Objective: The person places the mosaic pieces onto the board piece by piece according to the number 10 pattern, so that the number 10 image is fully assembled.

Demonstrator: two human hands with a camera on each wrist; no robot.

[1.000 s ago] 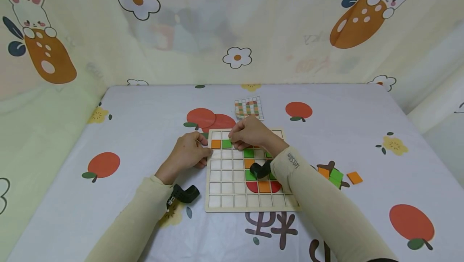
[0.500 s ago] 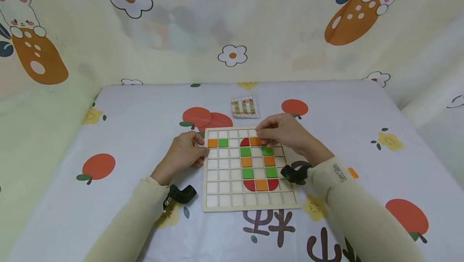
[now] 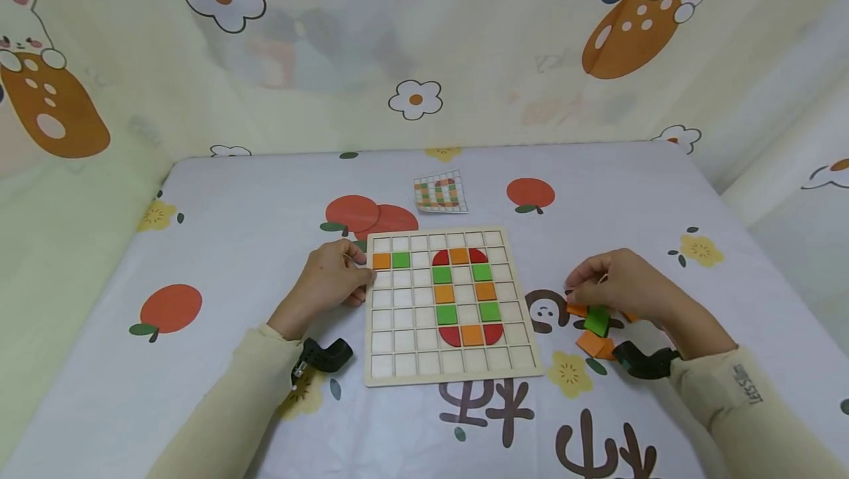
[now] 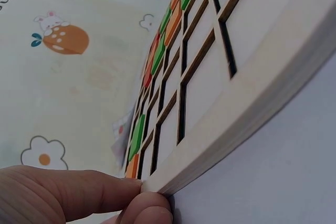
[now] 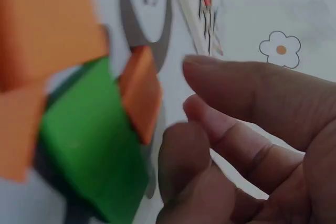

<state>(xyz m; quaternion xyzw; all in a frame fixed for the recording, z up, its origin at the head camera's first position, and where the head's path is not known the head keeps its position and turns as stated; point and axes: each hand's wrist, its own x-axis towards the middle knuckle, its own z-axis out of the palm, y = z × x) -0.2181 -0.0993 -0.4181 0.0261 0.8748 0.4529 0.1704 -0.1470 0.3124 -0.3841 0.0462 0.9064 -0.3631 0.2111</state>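
A square wooden grid board [image 3: 464, 374] lies on the table, holding orange and green tiles at its upper left. Further right on it, red, orange and green tiles form a rounded ring. My left hand [image 3: 325, 284] pinches the board's left edge between thumb and finger, which the left wrist view shows up close. Over a loose pile at the right hovers my right hand [image 3: 626, 287], fingers bent, with a gap between thumb and fingertips and nothing held. Under it lie a green tile [image 5: 97, 140] and orange tiles [image 5: 142, 95], partly hidden by the hand in the head view.
Behind the board lies a small printed pattern card [image 3: 441, 191] with a coloured grid. The white tablecloth [image 3: 252, 199] bears printed fruit and flowers. A patterned curtain [image 3: 318, 59] hangs behind the table.
My right hand has moved from the board's top rows rightward to the loose tiles. A red tile now sits at the ring's upper right corner. The left hand stays at the edge.
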